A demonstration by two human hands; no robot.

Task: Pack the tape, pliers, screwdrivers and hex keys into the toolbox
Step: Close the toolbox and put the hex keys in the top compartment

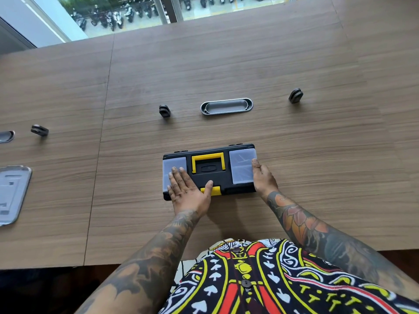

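1 toolbox (pixel 210 177), long axis left-right, under left hand (pixel 188 191), against right hand (pixel 263 177)

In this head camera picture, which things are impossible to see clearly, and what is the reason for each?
Inside of the toolbox, head view: the closed lid hides whether tools are packed.
Yellow latch, head view: the thumb of the left hand covers part; fastened or not, unclear.
Clear lid compartment, head view: contents too blurred.
Grey plate, head view: cut by the left edge.

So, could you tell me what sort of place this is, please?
Probably an office meeting room: a long wood-grain table with a metal cable tray set into it, beside a window overlooking parked motorbikes.
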